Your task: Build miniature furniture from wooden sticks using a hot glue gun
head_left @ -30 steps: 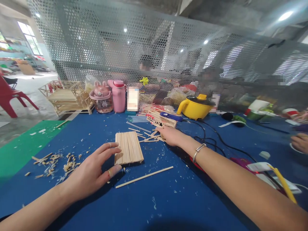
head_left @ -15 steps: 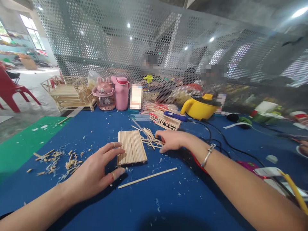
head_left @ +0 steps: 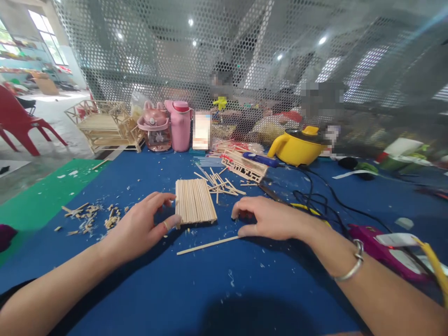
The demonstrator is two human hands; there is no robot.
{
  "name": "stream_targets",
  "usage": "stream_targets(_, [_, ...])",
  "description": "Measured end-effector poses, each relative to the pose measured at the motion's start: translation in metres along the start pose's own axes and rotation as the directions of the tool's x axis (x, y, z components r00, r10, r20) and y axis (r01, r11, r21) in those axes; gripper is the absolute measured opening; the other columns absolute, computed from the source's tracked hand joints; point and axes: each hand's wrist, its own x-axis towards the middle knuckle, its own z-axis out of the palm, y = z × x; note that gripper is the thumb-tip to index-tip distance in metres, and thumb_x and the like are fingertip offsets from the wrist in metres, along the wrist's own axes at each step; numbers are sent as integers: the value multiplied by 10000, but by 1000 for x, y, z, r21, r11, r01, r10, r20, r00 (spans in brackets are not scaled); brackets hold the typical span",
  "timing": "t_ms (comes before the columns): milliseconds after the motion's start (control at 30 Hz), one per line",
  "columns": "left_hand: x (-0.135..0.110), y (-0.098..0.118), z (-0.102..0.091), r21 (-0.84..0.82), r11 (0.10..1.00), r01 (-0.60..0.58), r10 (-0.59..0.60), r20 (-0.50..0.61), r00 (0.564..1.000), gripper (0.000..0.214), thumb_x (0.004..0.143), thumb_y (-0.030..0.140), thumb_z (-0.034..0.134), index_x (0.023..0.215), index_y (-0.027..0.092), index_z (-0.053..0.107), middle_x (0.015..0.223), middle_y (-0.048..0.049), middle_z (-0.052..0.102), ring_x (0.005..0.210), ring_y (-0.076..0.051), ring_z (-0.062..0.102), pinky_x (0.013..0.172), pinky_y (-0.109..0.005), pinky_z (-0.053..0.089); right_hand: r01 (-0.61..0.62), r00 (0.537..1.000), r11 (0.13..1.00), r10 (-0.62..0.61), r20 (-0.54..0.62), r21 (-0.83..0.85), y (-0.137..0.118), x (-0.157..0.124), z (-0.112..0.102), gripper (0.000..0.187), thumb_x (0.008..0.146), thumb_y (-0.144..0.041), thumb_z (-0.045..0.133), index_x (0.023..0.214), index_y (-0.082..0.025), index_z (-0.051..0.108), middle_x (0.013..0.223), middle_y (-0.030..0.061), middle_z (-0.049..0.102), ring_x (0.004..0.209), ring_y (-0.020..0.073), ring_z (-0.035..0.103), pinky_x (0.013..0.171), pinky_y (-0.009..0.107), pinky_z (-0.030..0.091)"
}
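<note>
A flat panel of wooden sticks laid side by side (head_left: pixel 196 201) lies on the blue tabletop. My left hand (head_left: pixel 145 226) is at its left edge, fingertips and thumb apart, the thumb at the lower left corner. My right hand (head_left: pixel 271 217) hovers right of the panel, fingers bent, a gap between them and the thumb, nothing visible inside. Its thumb is close to the right end of a single long wooden stick (head_left: pixel 206 246) in front of the panel; whether they touch I cannot tell. Behind the panel's right side is a loose heap of short sticks (head_left: pixel 224 187).
Wood scraps (head_left: pixel 89 217) lie at left. Along the back stand a stick-built model (head_left: pixel 105 123), a pink bottle (head_left: pixel 181 128), a phone (head_left: pixel 202 133), a small wooden frame (head_left: pixel 243 168), a blue glue gun (head_left: pixel 261 159) and a yellow pot (head_left: pixel 297 149). Black cables (head_left: pixel 325 198) cross the right side.
My right hand has moved away from the stick heap, toward me and the long stick's right end. My left fingers have drawn back from over the panel to its left edge. The view shifted slightly.
</note>
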Motion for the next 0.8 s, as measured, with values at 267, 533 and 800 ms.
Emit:
stream_targets(267, [3, -2, -2, -40, 987, 156, -156, 16, 988, 449, 918, 423, 334, 1273, 165, 424, 888, -42, 679, 789, -213, 623, 706, -344, 473, 169, 982, 985, -167, -84, 23, -8, -10, 36, 213, 894, -357, 489, 921, -226, 656, 923, 56, 612, 865, 190, 571, 786, 322, 431])
stream_targets(533, [-1, -5, 0, -78, 992, 98, -97, 24, 995, 618, 856, 520, 467, 1348, 166, 347, 1094, -104, 640, 855, -219, 620, 711, -373, 510, 237, 966, 971, -238, -106, -19, -15, -10, 43, 264, 929, -278, 396, 839, -201, 632, 858, 60, 618, 824, 188, 563, 755, 316, 421])
stream_targets(800, [0, -2, -2, 70, 935, -348, 341, 97, 935, 545, 863, 454, 527, 1317, 160, 459, 1458, -131, 393, 1366, -282, 310, 1101, -473, 307, 121, 992, 988, -117, -44, 100, -8, -20, 25, 218, 914, -343, 397, 819, -235, 560, 811, 13, 640, 718, 168, 563, 662, 289, 413])
